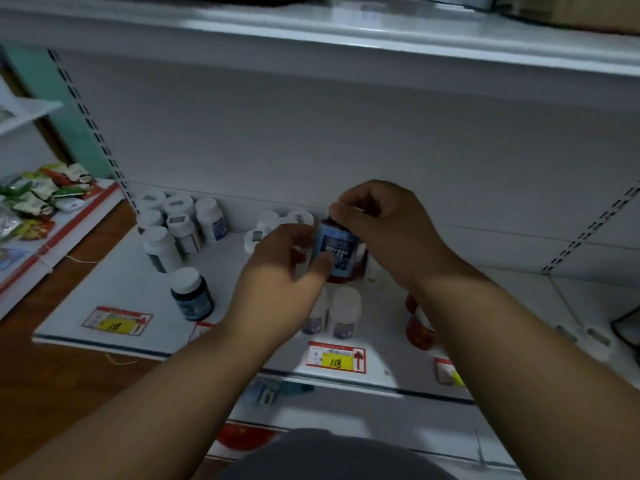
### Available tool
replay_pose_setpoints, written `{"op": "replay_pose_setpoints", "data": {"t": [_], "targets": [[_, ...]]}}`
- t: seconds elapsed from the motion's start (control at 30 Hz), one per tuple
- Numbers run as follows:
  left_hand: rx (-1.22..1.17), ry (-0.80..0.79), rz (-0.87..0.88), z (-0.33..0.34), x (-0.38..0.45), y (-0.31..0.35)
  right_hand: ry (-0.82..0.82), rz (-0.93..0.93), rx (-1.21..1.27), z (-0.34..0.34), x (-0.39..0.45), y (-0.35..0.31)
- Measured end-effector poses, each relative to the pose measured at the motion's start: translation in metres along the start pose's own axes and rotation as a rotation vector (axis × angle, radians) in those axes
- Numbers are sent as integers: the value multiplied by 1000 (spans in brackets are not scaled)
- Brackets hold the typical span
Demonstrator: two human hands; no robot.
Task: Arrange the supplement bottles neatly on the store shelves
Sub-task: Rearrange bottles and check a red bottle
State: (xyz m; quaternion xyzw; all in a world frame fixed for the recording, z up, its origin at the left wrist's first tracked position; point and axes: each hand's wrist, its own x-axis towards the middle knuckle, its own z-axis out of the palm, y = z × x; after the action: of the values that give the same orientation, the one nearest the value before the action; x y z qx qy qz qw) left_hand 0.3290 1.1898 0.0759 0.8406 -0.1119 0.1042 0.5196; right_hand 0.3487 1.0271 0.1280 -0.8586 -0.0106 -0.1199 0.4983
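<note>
Holding a blue-labelled bottle (pixel 335 249) above the middle of the shelf (pixel 114 282), between both hands. Standing close to upright, long axis near vertical, top leaning slightly toward the left, label facing the camera. Pinching the cap from above with the right hand (pixel 375 225), fingers curled round it. Curling the left hand (pixel 280 271) beside the lower body, thumb touching the label.

Risking a slip: gripping by cap and one thumb only, so possibly loosening the cap or dropping the bottle. Standing directly beneath, two white bottles (pixel 341 311), with a red bottle (pixel 419 327) just to the right; lowering carelessly probably toppling them. Sitting well apart at the left, a dark bottle (pixel 191 294) and a white-capped cluster (pixel 180 220). Lying along the front edge, a price tag (pixel 336 358).
</note>
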Motion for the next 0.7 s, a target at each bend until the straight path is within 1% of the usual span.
{"op": "replay_pose_setpoints", "data": {"t": [0.07,0.2,0.3,0.33,0.4,0.43,0.5,0.57,0.7], "targets": [[10,-29,16,-29,-2,-13,-3,17,0,25,-3,-13],[114,-86,55,-78,-6,-42,25,95,56,77,-6,-28],[242,-132,100,-108,-12,-71,31,119,33,111,-12,-29],[332,-139,156,-118,-13,-82,19,133,-3,121,-15,-27],[550,-138,350,-134,-14,-108,-14,166,-105,140,-24,-21],[618,-137,411,-141,-15,-119,-32,168,-150,151,-28,-18],[673,-131,458,-148,-17,-137,-85,141,-217,168,-35,-12],[690,-141,456,-151,-18,-150,-133,112,-268,185,-40,-9],[695,-195,449,-155,-23,-164,-152,21,-330,203,-40,-4]]}}
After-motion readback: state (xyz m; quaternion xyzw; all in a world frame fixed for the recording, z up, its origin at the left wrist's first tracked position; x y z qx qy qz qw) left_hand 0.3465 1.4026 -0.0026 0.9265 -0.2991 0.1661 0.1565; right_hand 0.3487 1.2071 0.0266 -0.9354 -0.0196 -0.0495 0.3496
